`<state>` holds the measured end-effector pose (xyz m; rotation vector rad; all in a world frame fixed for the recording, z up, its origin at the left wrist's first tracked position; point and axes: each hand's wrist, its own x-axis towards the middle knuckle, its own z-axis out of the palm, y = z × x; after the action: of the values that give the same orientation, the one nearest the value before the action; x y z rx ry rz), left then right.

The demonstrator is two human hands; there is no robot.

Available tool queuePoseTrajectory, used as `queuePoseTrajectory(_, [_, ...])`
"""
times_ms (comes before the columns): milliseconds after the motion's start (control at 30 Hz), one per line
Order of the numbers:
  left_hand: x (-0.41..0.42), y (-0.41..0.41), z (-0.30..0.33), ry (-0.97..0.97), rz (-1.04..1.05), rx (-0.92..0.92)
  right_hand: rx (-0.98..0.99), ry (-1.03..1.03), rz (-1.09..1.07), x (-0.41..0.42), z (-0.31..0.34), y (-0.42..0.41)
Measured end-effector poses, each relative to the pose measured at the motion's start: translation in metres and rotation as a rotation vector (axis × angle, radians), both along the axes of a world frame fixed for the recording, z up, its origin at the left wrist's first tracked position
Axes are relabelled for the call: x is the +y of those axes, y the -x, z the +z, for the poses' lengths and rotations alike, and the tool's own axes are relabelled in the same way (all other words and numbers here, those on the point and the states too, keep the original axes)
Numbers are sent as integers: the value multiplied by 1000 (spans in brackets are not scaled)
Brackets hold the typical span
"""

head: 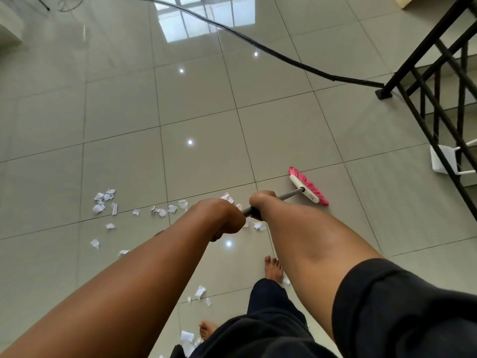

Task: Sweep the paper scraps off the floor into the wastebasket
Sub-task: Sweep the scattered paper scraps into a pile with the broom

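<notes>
**Broom set to the right of the scraps, both hands on the handle**

Both hands are wrapped around the grey broom handle. The left hand has its fingers curled round the lower end of the grip nearest the body, and the right hand is closed round the handle just ahead of it. Two hands close together give leverage for a sideways pull, which seems to be the reason for this hold.

The pink broom head rests on the tiled floor, ahead and to the right of the hands, with no paper under it. The paper scraps lie mostly to the left of the hands in a loose band, a few are directly beneath the hands, and more sit near the bare feet at the bottom edge of the view. The head thus stands on the far side of the mess from the main cluster, probably to start a stroke.

A white dustpan leans behind the black stair railing at the right edge. No wastebasket is in view.
</notes>
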<state>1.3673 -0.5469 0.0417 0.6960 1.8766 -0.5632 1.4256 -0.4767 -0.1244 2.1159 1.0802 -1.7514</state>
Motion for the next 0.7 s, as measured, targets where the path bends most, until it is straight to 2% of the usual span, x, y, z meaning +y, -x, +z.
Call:
queuePoseTrajectory(100, [-62, 14, 4, 43, -50, -10, 62, 80, 36, -58, 13, 23])
queuePoseTrajectory(300, [-201, 46, 26, 86, -67, -5, 17, 80, 62, -202, 22, 52])
queuePoseTrajectory(400, [-248, 58, 36, 81, -48, 12, 70, 67, 78, -248, 23, 65])
queuePoseTrajectory(567, [-270, 50, 46, -8, -24, 8, 9, -21, -72, -266, 36, 51])
queuePoseTrajectory(700, [-266, 17, 38, -95, -112, 22, 6, -46, -143, -249, 41, 17])
